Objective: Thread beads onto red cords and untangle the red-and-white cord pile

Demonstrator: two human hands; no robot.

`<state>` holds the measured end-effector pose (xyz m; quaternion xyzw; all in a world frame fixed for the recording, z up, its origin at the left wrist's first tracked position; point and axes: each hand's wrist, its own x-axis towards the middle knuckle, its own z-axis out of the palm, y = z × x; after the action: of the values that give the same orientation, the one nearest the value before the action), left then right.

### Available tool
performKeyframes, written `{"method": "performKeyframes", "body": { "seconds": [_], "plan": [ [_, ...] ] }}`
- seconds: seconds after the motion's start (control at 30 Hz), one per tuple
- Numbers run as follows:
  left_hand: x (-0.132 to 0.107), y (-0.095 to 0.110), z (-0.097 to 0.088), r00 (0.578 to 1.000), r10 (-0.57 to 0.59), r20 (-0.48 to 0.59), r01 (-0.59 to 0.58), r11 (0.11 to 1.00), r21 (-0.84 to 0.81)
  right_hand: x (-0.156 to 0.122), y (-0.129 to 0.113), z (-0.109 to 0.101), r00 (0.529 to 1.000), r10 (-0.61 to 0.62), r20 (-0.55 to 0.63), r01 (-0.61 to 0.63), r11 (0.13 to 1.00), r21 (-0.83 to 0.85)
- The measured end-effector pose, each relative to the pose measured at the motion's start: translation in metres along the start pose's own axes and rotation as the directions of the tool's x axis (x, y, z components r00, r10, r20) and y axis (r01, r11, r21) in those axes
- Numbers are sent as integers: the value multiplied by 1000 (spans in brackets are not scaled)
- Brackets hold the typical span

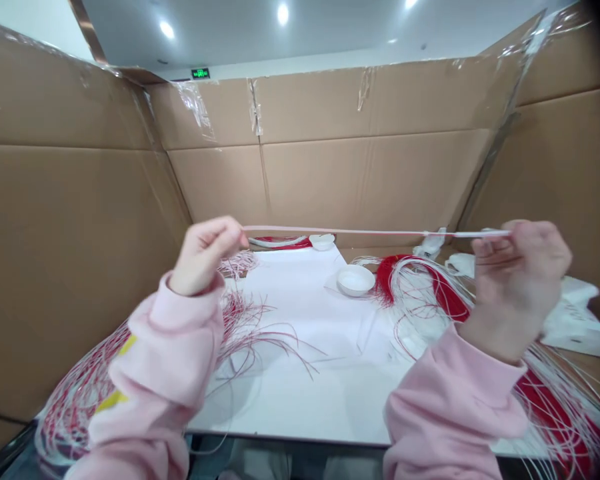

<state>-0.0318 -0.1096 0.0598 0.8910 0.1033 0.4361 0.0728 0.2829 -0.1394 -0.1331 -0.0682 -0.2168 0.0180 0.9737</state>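
A thin red-and-white cord [340,231] is stretched taut and nearly level above the table, running from one hand to the other. My left hand [207,250] is closed in a pinch on its left end. On the right, my right hand [523,267] grips the other end between thumb and fingers, where the strand looks whiter and a little thicker. Below my left forearm lies a large loose bundle of red and white cords [240,327], with ends fanning over the table. Near my right hand is a bundle of white and red strands [420,287].
The white tabletop [300,400] is walled by tall cardboard panels [380,173] on three sides. A small white bowl [355,280] stands mid-table, with another white dish [322,241] farther back. White plastic wrapping [580,320] lies at the right. More red strands [555,407] hang over the right front.
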Motion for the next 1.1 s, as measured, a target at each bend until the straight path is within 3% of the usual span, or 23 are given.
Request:
{"method": "performKeyframes", "body": {
  "seconds": [0.07, 0.13, 0.23, 0.3, 0.37, 0.4, 0.43, 0.47, 0.57, 0.67, 0.77, 0.9, 1.0, 1.07, 1.1],
  "plan": [
    [7, 19, -13, 988, 135, -73, -131, 990, 60, -2, 5, 6, 973, 56, 225, -18, 986, -168],
    [8, 37, -15, 976, 208, -58, -186, 947, 263, -7, 7, 19, 915, 108, 389, 29, 944, -329],
    [0, 55, 2, 976, 104, 191, -190, 837, 513, -28, 2, 51, 793, 145, 591, 101, 926, -363],
    [-7, 59, 19, 946, 12, 325, -204, 799, 566, -52, -5, 76, 649, 133, 749, 67, 971, -230],
    [-14, 59, 33, 925, -24, 380, -222, 777, 590, -78, -10, 98, 421, 143, 896, -78, 990, -121],
    [-16, 59, 37, 921, -27, 389, -230, 768, 598, -90, -11, 106, 333, 137, 933, -179, 981, -80],
    [-18, 58, 38, 920, -20, 392, -241, 760, 603, -99, -12, 112, 259, 121, 958, -283, 958, -45],
    [-19, 58, 37, 924, 9, 381, -258, 752, 607, -105, -12, 116, 222, 135, 966, -371, 927, -45],
    [-18, 56, 22, 945, 166, 283, -313, 715, 625, -107, -9, 117, 217, 197, 956, -498, 865, -65],
    [-14, 51, -6, 931, 338, 134, -342, 687, 642, -93, -8, 109, 254, 232, 939, -497, 864, -79],
    [-12, 47, -33, 913, 408, -17, -286, 668, 687, -77, -6, 99, 277, 262, 925, -455, 883, -114],
    [-18, 53, -56, 886, 450, -116, -235, 650, 722, -63, 0, 88, 316, 308, 898, -394, 903, -171],
    [-23, 57, -63, 899, 424, -112, -220, 657, 721, -58, 5, 83, 283, 321, 904, -379, 903, -202],
    [-24, 55, -67, 922, 368, -116, -207, 726, 655, -56, 8, 79, 269, 317, 909, -413, 891, -189],
    [-23, 53, -69, 943, 311, -122, -182, 784, 594, -53, 9, 76, 289, 302, 908, -433, 888, -157]
  ]
}}
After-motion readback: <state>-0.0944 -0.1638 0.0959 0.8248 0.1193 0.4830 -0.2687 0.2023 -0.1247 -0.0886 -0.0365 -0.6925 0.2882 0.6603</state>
